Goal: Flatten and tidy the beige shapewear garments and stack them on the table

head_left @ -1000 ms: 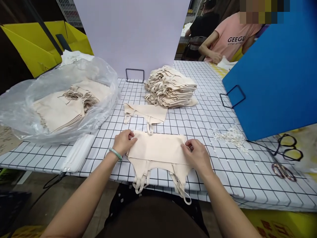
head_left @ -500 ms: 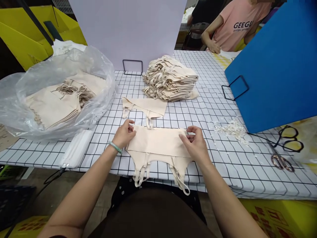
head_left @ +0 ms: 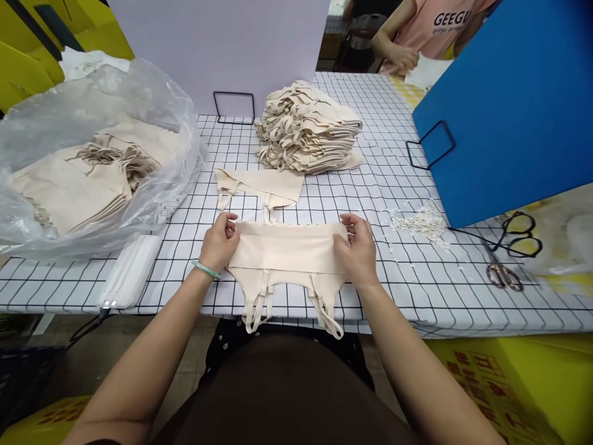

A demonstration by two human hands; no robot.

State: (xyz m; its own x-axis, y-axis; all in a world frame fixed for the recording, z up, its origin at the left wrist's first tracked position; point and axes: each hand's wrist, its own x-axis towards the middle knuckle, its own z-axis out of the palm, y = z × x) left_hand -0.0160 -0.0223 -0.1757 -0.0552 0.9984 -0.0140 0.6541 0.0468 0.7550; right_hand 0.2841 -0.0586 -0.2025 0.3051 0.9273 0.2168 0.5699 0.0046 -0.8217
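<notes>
A beige strappy camisole top (head_left: 287, 248) lies folded flat before me, its thin straps dangling toward the table's front edge. My left hand (head_left: 219, 246) grips its upper left corner between thumb and fingers; a green bangle is on that wrist. At the opposite corner my right hand (head_left: 357, 248) pinches the cloth the same way, thumb on top. Just beyond lies a second beige garment (head_left: 264, 185), folded, with one strap trailing toward the first. Behind it rises a tall pile of similar beige garments (head_left: 310, 130).
On the left, a clear plastic bag (head_left: 176, 167) holds more beige garments beside a white power bank (head_left: 130, 272). White scraps (head_left: 424, 224), scissors (head_left: 504, 277) and black glasses (head_left: 523, 235) lie right. A lilac panel (head_left: 217, 49) and a blue panel (head_left: 504, 117) stand behind. A co-worker's hand (head_left: 403, 57) shows beyond.
Both hands have closed more firmly on the camisole's upper corners, with the right thumb pressed onto the cloth. The whole view has shifted, so the table sits higher and further left.
</notes>
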